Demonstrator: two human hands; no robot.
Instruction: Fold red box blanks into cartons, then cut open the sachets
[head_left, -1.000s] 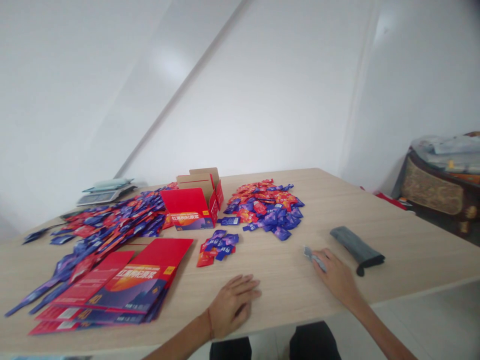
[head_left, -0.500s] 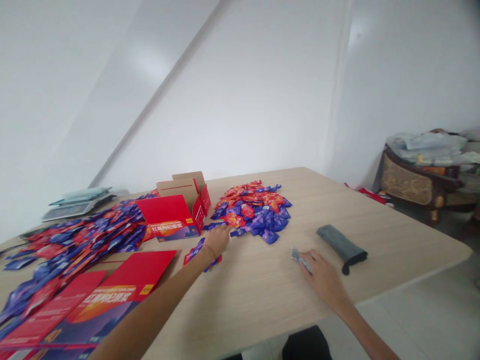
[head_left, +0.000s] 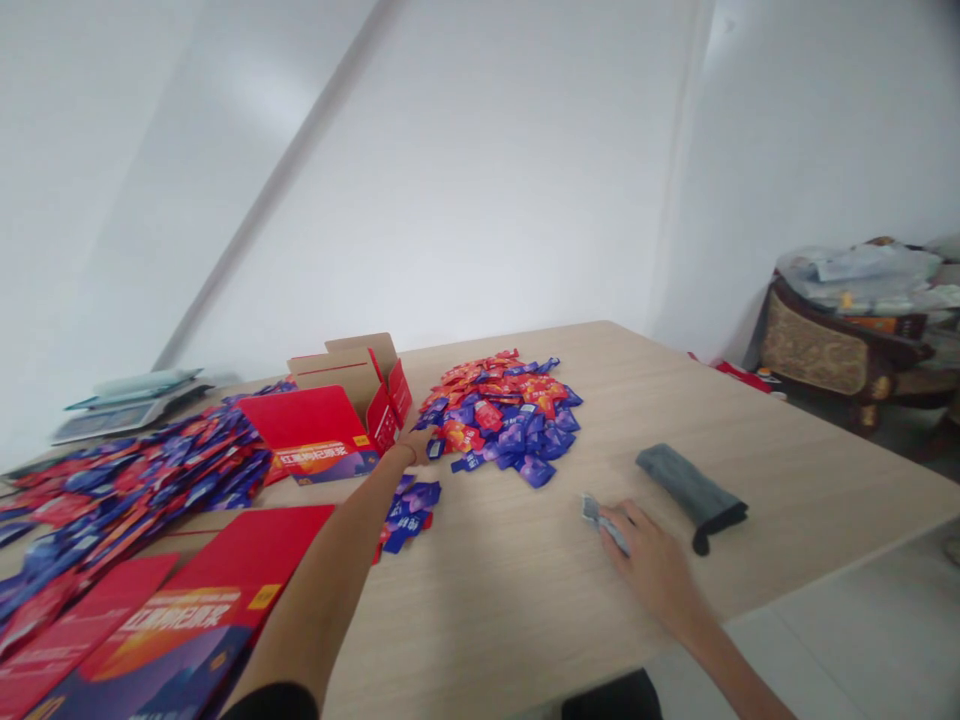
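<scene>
My left hand (head_left: 415, 443) reaches out between the open red box (head_left: 322, 435) and a mound of red and purple sachets (head_left: 510, 410). A purple sachet (head_left: 435, 449) lies right at its fingers, which are too blurred to show whether they grip it. Below that wrist is a small group of sachets (head_left: 409, 515), partly behind my forearm. My right hand (head_left: 646, 555) rests on the table, closed around a small grey-and-white item (head_left: 604, 522) whose kind I cannot make out. To its right lies a dark grey pouch (head_left: 690, 490).
A large heap of sachets (head_left: 165, 465) covers the left of the table (head_left: 510, 620). Another red box (head_left: 187, 610) lies at the near left. Flat packages (head_left: 127, 400) are stacked at the back left. Beyond the table's right edge stands a loaded wooden chair (head_left: 817, 345).
My left hand has moved forward and left, closer to the mound and the open box, uncovering more of the small group of sachets. My right hand keeps its place with the grey-and-white item.
</scene>
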